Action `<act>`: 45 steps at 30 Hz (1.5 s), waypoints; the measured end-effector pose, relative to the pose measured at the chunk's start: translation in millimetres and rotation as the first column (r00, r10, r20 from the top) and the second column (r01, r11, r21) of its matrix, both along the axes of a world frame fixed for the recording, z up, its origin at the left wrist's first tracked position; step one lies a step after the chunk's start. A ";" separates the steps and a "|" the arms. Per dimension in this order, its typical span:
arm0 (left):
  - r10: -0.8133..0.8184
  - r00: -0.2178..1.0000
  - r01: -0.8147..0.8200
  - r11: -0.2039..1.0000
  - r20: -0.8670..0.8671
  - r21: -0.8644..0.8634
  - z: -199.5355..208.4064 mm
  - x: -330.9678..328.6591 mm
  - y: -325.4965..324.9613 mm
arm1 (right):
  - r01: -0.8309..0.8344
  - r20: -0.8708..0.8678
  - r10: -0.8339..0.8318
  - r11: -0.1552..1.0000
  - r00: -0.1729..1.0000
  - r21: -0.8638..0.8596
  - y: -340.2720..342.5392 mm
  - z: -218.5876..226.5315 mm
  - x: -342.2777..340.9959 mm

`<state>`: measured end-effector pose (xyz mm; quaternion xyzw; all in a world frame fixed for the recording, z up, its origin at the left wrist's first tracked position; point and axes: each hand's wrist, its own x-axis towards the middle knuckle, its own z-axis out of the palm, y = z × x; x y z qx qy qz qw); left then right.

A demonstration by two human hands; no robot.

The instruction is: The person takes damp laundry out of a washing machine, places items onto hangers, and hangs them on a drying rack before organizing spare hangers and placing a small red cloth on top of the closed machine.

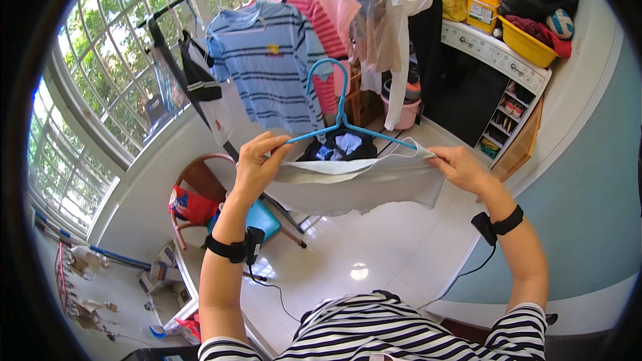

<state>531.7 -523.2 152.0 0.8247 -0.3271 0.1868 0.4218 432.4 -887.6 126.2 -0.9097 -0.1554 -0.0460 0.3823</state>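
**Bright room with glossy tiled floor [388, 247]: pale grey garment [361, 190] on a blue hanger [342, 117], held by two hands**

Garment: thin, light-coloured, stretched between the hands at near centre, above the floor, its edge hanging in loose folds.
Hanger: one, hook pointing to the far side, arms sloping down left and right to the garment's upper edge.
Left hand [259, 164]: thumb and fingers pinching at the hanger's left end, cloth beside it.
Right hand [461, 168]: thumb and fingers grasping the garment's right corner; the hanger's right end lies just left of it. Whether the fingers touch the hanger cannot be told.
Forearms: black strap with small device on each, cable attached.

Far left: barred window [100, 47], greenery outside.
Far centre: clothes rack [164, 53], hung with a blue striped shirt [267, 73], a red and pink striped top [314, 23] and other clothes.
Far right: white cabinet [468, 40] with dark front and shelf compartments; on it, a yellow basin [528, 43] holding cloth.
Left: wooden chair [207, 174], blue seat, red cloth [190, 206] on it.
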 end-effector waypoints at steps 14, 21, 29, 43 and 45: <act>-0.142 0.990 0.141 0.989 -0.008 -0.043 4.5 77.3 -99.3 | 0.246 0.037 -0.247 0.969 0.968 0.033 -100.6 -6.1 10.3; -0.338 0.941 0.338 0.934 0.019 -0.119 -3.2 151.4 -187.2 | 0.254 0.250 -0.283 0.957 0.926 0.141 -162.8 5.5 35.0; -0.471 0.882 0.466 0.868 0.015 -0.174 1.2 259.3 -293.5 | 0.367 0.267 -0.323 0.920 0.908 -0.138 -217.8 51.8 84.1; -0.428 0.904 0.333 0.741 -0.027 -0.583 61.6 425.9 -477.8 | 0.590 0.459 -0.482 0.799 0.746 -0.121 -360.6 135.0 222.5; -0.446 0.892 0.275 0.666 -0.074 -0.693 83.3 454.2 -494.2 | 0.583 0.465 -0.463 0.799 0.754 -0.149 -377.7 150.9 251.4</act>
